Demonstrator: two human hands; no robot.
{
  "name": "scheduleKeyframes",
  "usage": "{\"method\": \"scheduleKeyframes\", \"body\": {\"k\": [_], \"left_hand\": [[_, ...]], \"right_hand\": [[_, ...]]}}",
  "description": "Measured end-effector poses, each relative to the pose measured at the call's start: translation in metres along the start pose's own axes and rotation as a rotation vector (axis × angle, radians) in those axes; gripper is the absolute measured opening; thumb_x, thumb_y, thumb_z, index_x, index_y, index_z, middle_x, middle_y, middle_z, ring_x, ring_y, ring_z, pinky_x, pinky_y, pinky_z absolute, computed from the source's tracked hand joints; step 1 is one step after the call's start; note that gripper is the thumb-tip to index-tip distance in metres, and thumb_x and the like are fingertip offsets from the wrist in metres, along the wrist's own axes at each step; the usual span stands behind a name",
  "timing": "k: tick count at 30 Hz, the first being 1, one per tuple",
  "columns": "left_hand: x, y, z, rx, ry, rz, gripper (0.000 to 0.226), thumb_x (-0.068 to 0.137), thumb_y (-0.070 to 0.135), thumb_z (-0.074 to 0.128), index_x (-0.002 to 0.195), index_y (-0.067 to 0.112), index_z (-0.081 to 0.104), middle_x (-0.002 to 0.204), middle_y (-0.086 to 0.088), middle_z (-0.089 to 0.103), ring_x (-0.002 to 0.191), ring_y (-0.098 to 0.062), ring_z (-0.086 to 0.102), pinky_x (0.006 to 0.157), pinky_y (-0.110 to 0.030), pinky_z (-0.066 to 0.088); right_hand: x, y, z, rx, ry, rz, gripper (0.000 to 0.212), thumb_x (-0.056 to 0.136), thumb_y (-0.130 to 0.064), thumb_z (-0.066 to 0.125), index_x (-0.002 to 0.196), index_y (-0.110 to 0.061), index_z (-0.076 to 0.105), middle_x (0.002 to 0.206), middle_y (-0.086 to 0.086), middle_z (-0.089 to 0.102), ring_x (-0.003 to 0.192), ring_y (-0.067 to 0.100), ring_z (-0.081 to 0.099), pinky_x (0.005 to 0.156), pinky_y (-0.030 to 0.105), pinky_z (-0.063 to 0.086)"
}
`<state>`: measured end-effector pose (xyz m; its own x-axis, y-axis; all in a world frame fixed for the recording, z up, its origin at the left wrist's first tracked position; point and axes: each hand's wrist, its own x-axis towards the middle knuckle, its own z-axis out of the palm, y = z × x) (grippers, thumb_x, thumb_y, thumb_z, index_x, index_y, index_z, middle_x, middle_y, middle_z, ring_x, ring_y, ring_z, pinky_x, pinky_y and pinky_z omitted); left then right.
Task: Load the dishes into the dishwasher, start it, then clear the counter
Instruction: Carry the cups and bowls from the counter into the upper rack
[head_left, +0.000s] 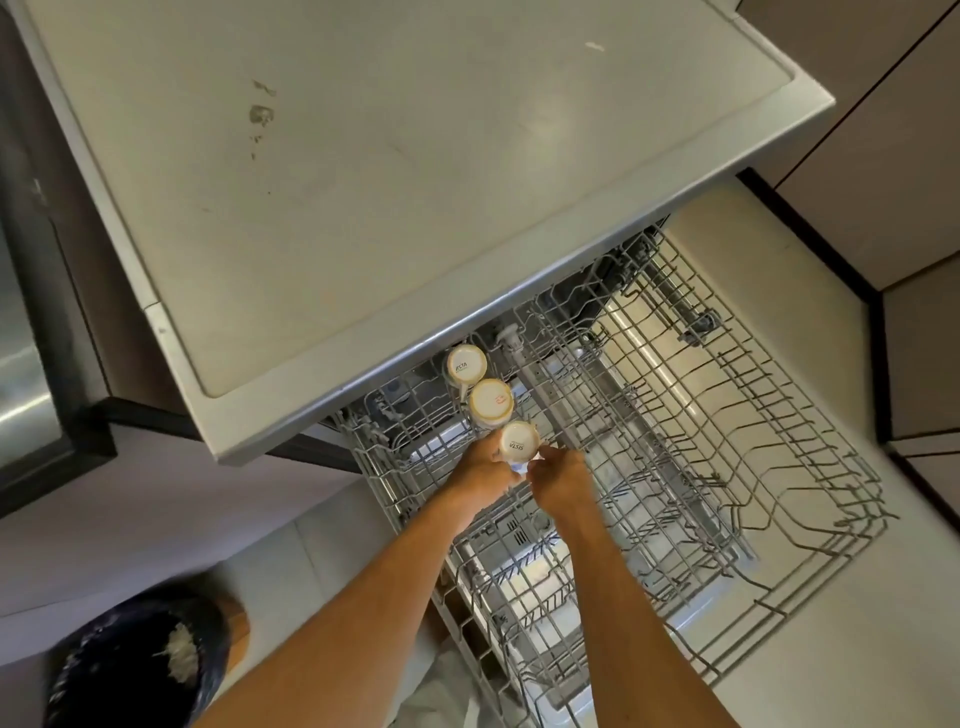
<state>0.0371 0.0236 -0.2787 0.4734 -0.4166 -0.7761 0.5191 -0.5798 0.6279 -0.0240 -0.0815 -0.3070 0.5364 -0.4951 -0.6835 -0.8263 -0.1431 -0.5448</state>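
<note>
Head view: centre frame, the upside-down white ceramic mug (519, 441) sits at the front-left of the grey wire upper rack (675, 364), third in a row just below two other upturned white mugs (491, 399). The left hand (483, 465) wraps one side and the right hand (561, 478) pinches the other. Probably best to seat the rim flat between tines, clear of its neighbour, then release.

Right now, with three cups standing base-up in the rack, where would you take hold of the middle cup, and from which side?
Come from above and grip the middle cup by its side wall just under the upturned base, fingers on the flanks across the row. The far cup and the near cup crowd its other two sides.
</note>
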Motion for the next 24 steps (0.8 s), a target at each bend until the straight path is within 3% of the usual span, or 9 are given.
{"method": "scheduleKeyframes", "body": {"k": [3,8,10,12,13,17,19,21,24], "left_hand": [[-0.014,0.002,-0.002,0.009,0.011,0.007,0.068,0.084,-0.007,0.057,0.137,0.034,0.046,0.133,0.005,0.057,0.130,-0.014,0.047,0.110,-0.040,0.038],[-0.055,0.011,-0.011,0.030,0.066,0.035,0.071,0.089,-0.008,0.055,0.149,0.019,0.030,0.144,-0.001,0.044,0.137,-0.017,0.038,0.107,-0.031,0.034],[-0.074,0.014,-0.015,0.017,0.102,0.069,0.068,0.088,-0.012,0.055,0.147,0.013,0.033,0.132,0.002,0.048,0.128,-0.017,0.045,0.094,-0.019,0.041],[-0.098,0.017,-0.022,-0.018,0.169,0.094,0.063,0.084,-0.018,0.055,0.142,0.003,0.041,0.110,0.003,0.053,0.097,-0.010,0.055,0.066,-0.008,0.044],[-0.112,0.020,-0.027,-0.013,0.203,0.129,0.060,0.082,-0.019,0.057,0.138,0.000,0.045,0.101,0.003,0.053,0.086,-0.007,0.054,0.060,-0.007,0.044],[-0.170,0.013,-0.047,0.057,0.354,0.275,0.050,0.080,-0.015,0.062,0.126,0.000,0.055,0.107,-0.006,0.057,0.098,-0.018,0.056,0.069,-0.012,0.048],[-0.196,0.004,-0.061,0.046,0.433,0.277,0.045,0.077,-0.012,0.065,0.119,0.003,0.062,0.099,-0.006,0.063,0.092,-0.021,0.061,0.074,-0.023,0.055],[-0.222,-0.006,-0.077,0.082,0.518,0.278,0.044,0.072,-0.004,0.071,0.112,0.014,0.067,0.097,-0.002,0.068,0.093,-0.020,0.065,0.083,-0.034,0.055],[-0.259,-0.024,-0.105,0.097,0.637,0.278,0.046,0.068,0.004,0.079,0.110,0.017,0.068,0.095,-0.003,0.069,0.091,-0.017,0.066,0.085,-0.031,0.054]], "right_hand": [[-0.010,0.001,-0.001,0.021,0.020,-0.017,0.030,0.093,-0.002,0.047,0.115,-0.003,0.067,0.079,0.008,0.059,0.054,0.015,0.047,0.048,0.020,0.031],[-0.051,-0.015,-0.008,0.040,0.017,-0.046,0.033,0.091,-0.007,0.056,0.124,-0.007,0.063,0.103,0.015,0.071,0.082,0.027,0.065,0.067,0.033,0.053],[-0.073,-0.025,-0.009,0.020,-0.005,-0.113,0.026,0.091,-0.007,0.057,0.115,-0.007,0.068,0.096,0.012,0.070,0.081,0.026,0.064,0.064,0.030,0.049],[-0.098,-0.040,-0.010,0.023,-0.041,-0.185,0.020,0.088,-0.003,0.059,0.105,-0.003,0.069,0.087,0.008,0.066,0.078,0.022,0.059,0.059,0.022,0.043],[-0.110,-0.048,-0.010,0.016,-0.053,-0.221,0.018,0.087,-0.001,0.060,0.102,-0.003,0.069,0.086,0.008,0.066,0.079,0.021,0.059,0.058,0.020,0.044],[-0.154,-0.078,-0.001,-0.033,-0.135,-0.395,0.017,0.083,0.002,0.060,0.093,-0.002,0.074,0.090,0.013,0.073,0.080,0.022,0.063,0.069,0.026,0.052],[-0.173,-0.090,0.008,-0.072,-0.163,-0.476,0.016,0.082,0.000,0.061,0.090,-0.003,0.075,0.088,0.011,0.073,0.078,0.022,0.064,0.067,0.027,0.051],[-0.190,-0.102,0.021,-0.103,-0.210,-0.535,0.016,0.079,-0.002,0.063,0.088,-0.006,0.076,0.086,0.011,0.074,0.082,0.024,0.068,0.074,0.036,0.055],[-0.215,-0.126,0.042,-0.173,-0.273,-0.627,0.017,0.075,-0.004,0.067,0.087,-0.013,0.076,0.086,0.007,0.074,0.081,0.021,0.069,0.075,0.035,0.057]]}}
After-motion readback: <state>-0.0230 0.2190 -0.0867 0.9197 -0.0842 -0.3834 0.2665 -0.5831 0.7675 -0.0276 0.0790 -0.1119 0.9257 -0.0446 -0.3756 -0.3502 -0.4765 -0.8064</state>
